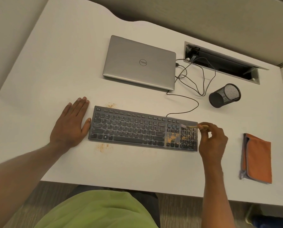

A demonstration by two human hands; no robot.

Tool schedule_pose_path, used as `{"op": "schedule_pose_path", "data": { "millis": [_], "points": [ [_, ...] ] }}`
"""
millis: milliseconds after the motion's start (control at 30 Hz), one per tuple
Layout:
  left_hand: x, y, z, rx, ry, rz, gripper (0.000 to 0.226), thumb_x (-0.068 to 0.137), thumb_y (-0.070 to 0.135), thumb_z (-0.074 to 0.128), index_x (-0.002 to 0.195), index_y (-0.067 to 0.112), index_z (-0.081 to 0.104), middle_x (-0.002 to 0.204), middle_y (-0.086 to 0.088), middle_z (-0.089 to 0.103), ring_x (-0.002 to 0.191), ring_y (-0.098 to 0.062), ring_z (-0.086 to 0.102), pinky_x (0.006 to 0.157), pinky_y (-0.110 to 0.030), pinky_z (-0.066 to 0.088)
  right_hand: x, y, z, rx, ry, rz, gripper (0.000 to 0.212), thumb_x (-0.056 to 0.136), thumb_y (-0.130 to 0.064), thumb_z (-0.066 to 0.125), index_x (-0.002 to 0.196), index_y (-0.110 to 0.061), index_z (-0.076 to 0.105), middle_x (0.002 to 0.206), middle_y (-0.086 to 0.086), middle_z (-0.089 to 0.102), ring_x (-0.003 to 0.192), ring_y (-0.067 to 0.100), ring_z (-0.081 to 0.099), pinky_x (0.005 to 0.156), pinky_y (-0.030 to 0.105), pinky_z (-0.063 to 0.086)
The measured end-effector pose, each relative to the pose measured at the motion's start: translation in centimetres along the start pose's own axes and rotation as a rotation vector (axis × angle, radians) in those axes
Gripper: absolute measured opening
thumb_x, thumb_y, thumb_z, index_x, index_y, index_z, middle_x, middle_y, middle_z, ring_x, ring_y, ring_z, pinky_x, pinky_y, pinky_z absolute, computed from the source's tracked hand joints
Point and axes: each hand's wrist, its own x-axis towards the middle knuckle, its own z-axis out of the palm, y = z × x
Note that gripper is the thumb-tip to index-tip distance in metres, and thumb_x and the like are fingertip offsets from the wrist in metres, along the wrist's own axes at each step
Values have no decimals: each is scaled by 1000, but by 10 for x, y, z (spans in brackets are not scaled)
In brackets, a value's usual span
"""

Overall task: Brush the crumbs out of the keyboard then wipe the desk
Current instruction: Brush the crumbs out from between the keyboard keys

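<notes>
A black keyboard (137, 129) lies across the middle of the white desk (63, 63). Orange crumbs (172, 139) cover its right part, around the arrow keys and number pad. More crumbs lie on the desk behind the keyboard's top left corner (111, 105) and in front of its lower left edge (102, 146). My right hand (211, 140) holds a small brush (189, 126) with its blurred pale bristles over the top of the number pad. My left hand (71, 124) rests flat on the desk, thumb against the keyboard's left end. A folded orange cloth (256, 157) lies at the right.
A closed silver laptop (140, 63) sits behind the keyboard. Black cables (193, 83) loop from it to an open cable tray (223, 63) at the back right. A black mesh pen cup (224, 95) lies on its side beside the cables.
</notes>
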Motion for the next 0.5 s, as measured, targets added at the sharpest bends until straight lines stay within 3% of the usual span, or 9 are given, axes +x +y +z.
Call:
{"op": "schedule_pose_path", "data": {
  "millis": [200,367,500],
  "points": [
    [0,1,0,-17,0,1,71,107,42,30,170,11,20,178,-3,19,166,-16,12,134,-45,14,-10,-21,6,164,36,6,11,100,-12,67,97,-18,75,97,-8,74,95,2,62,83,11,40],
    [0,1,0,-16,-5,1,71,108,42,29,171,11,20,178,-3,18,166,-15,11,135,-43,12,-19,-17,14,152,80,89,10,102,-18,64,101,-14,73,97,-3,72,90,14,64,79,9,41],
    [0,0,0,-19,-4,0,71,107,43,29,170,11,20,178,-3,19,165,-16,12,135,-44,13,-35,-15,5,121,68,118,12,103,-17,62,100,-13,72,94,0,71,82,7,62,73,7,41]
  ]
}}
